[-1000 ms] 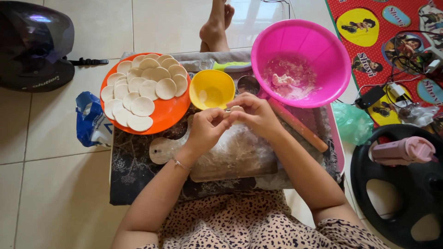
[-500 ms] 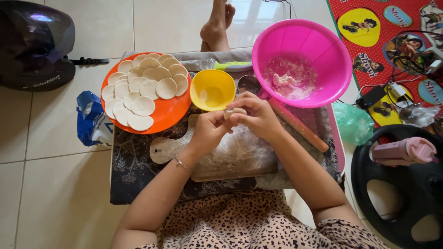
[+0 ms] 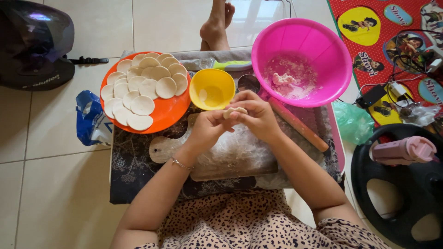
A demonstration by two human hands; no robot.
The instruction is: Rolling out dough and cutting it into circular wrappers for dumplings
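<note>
Both my hands meet above a floury wooden board point(image 3: 221, 159). My left hand point(image 3: 207, 129) and my right hand point(image 3: 256, 115) pinch a small pale piece of dough point(image 3: 235, 110) between their fingertips. Just behind the hands stands a small yellow bowl point(image 3: 212, 87). An orange plate point(image 3: 166, 113) at the left carries several flat round dough discs point(image 3: 143, 87). A big pink bowl point(image 3: 323, 50) at the back right holds scraps of dough. A wooden rolling pin point(image 3: 300, 127) lies beside my right wrist.
The board rests on a low tray table covered by a dark patterned cloth point(image 3: 134, 170). A blue bag point(image 3: 90, 120) lies left of it, a dark helmet point(image 3: 34, 44) farther back. A person's bare feet point(image 3: 217, 23) are across the table. A black wheel-shaped object point(image 3: 401, 184) with a pink bottle point(image 3: 404, 150) sits at right.
My fingers have shifted slightly around the piece of dough, and the hands stay over the board. Nothing else has moved.
</note>
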